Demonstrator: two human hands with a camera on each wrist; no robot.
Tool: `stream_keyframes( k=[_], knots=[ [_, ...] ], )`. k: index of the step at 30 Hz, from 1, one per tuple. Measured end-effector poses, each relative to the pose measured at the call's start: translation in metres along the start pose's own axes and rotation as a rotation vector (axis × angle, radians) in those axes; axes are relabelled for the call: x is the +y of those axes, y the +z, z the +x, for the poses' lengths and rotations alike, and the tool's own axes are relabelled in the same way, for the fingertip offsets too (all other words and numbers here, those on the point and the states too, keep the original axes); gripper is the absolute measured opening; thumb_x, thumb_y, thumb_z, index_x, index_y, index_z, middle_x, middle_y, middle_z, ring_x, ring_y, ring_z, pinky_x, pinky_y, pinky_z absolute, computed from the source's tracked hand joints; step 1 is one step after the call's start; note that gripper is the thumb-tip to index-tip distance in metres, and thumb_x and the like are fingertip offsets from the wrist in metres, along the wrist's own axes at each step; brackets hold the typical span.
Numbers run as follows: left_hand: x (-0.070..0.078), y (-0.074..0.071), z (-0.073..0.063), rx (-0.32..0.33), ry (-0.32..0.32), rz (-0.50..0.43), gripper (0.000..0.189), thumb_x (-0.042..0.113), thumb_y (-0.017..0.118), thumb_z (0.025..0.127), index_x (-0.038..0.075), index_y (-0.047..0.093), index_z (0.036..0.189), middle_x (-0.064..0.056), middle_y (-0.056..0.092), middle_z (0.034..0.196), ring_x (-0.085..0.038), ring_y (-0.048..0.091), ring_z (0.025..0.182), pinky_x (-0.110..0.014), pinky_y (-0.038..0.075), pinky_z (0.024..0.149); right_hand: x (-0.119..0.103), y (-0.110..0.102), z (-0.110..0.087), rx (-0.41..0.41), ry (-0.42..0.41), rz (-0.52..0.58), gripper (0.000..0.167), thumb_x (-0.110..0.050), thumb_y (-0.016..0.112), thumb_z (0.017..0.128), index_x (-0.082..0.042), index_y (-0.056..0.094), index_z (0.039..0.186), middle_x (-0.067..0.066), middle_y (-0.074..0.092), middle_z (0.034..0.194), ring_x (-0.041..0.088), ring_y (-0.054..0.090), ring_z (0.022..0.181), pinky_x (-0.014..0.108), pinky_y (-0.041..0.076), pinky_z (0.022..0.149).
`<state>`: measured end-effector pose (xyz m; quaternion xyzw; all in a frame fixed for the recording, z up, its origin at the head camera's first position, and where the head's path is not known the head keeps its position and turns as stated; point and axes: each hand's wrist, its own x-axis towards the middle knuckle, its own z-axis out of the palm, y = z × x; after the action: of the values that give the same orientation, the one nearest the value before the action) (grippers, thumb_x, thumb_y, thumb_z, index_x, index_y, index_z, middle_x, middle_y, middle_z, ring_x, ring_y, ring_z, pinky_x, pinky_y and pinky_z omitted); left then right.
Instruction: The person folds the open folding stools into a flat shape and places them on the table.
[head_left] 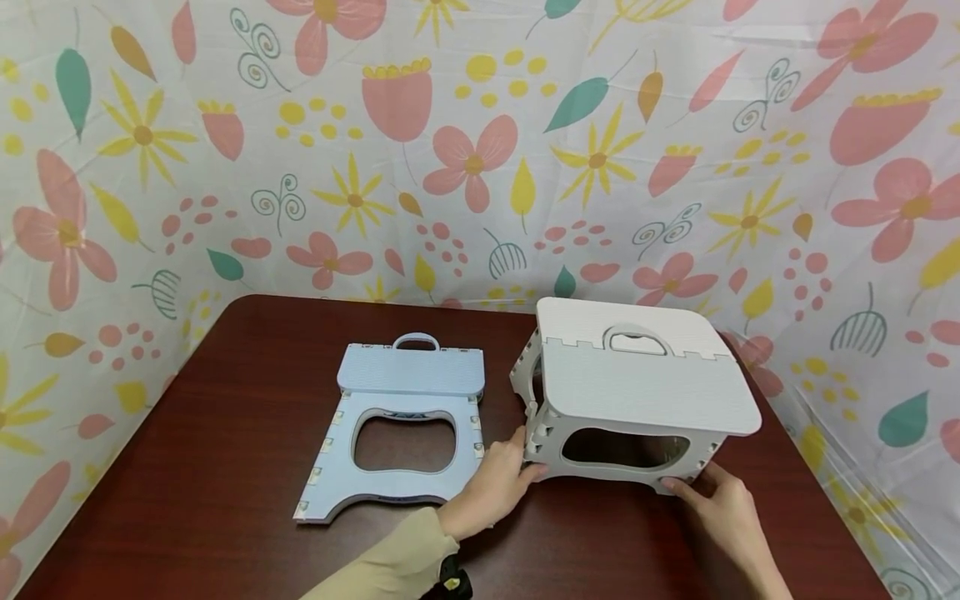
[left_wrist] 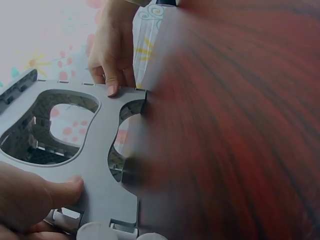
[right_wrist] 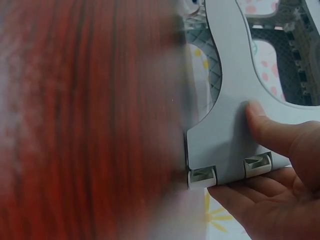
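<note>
A white folding stool (head_left: 645, 387) stands unfolded on the right half of the table, its top panel with a carry handle facing up. My left hand (head_left: 487, 492) grips its left front corner low down, the thumb (left_wrist: 65, 192) lying on the front leg panel in the left wrist view. At the right front corner, my right hand (head_left: 727, 517) holds the same panel near its bottom edge. The right wrist view shows that thumb (right_wrist: 270, 130) on the panel's face and the other fingers round its hinged side edge. Left of it, a light blue folding stool (head_left: 408, 371) lies folded flat.
Both stools are on a dark red-brown wooden table (head_left: 202, 475). A flower-patterned cloth (head_left: 465, 108) hangs behind the table and along its sides. The blue stool lies close beside my left forearm, which wears a beige sleeve (head_left: 397, 554).
</note>
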<state>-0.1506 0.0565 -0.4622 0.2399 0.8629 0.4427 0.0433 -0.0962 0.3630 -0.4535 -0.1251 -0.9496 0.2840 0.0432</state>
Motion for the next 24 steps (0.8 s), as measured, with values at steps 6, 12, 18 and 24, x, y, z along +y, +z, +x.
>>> stream_keyframes(
  k=[6, 12, 18, 24],
  knots=[
    [0.0013, 0.0017, 0.0003, 0.013, 0.006, -0.005, 0.053, 0.022, 0.066, 0.092, -0.003, 0.044, 0.133, -0.017, 0.069, 0.112, -0.016, 0.068, 0.101, -0.020, 0.053, 0.072, 0.0000, 0.0000, 0.0034, -0.032, -0.003, 0.004, 0.050, -0.044, 0.075, 0.082, -0.002, 0.066, 0.106, 0.012, 0.073, 0.094, 0.002, 0.059, 0.075, 0.027, 0.046, 0.065],
    [0.0010, 0.0043, 0.0009, 0.041, 0.018, 0.034, 0.051, 0.021, 0.067, 0.091, -0.002, 0.044, 0.130, -0.017, 0.071, 0.105, -0.014, 0.069, 0.090, -0.019, 0.051, 0.064, 0.0013, -0.0003, 0.0037, -0.043, -0.008, 0.013, 0.043, -0.037, 0.077, 0.082, -0.001, 0.066, 0.103, 0.011, 0.073, 0.090, -0.001, 0.057, 0.072, 0.025, 0.045, 0.063],
    [0.0008, 0.0061, 0.0013, 0.032, 0.012, 0.059, 0.055, 0.022, 0.068, 0.091, -0.005, 0.043, 0.132, -0.020, 0.070, 0.105, -0.019, 0.070, 0.090, -0.020, 0.052, 0.064, 0.0032, 0.0019, 0.0044, -0.032, -0.038, 0.027, 0.038, -0.032, 0.079, 0.080, -0.001, 0.066, 0.098, 0.009, 0.072, 0.083, -0.002, 0.055, 0.066, 0.023, 0.044, 0.059],
    [0.0031, 0.0087, 0.0013, 0.053, -0.016, 0.051, 0.062, 0.024, 0.071, 0.088, -0.009, 0.043, 0.132, -0.025, 0.068, 0.111, -0.028, 0.070, 0.097, -0.026, 0.055, 0.068, 0.0043, 0.0046, 0.0051, -0.001, -0.081, 0.025, 0.034, -0.028, 0.082, 0.078, -0.003, 0.066, 0.093, 0.007, 0.072, 0.079, -0.005, 0.056, 0.065, 0.022, 0.045, 0.058]
  ],
)
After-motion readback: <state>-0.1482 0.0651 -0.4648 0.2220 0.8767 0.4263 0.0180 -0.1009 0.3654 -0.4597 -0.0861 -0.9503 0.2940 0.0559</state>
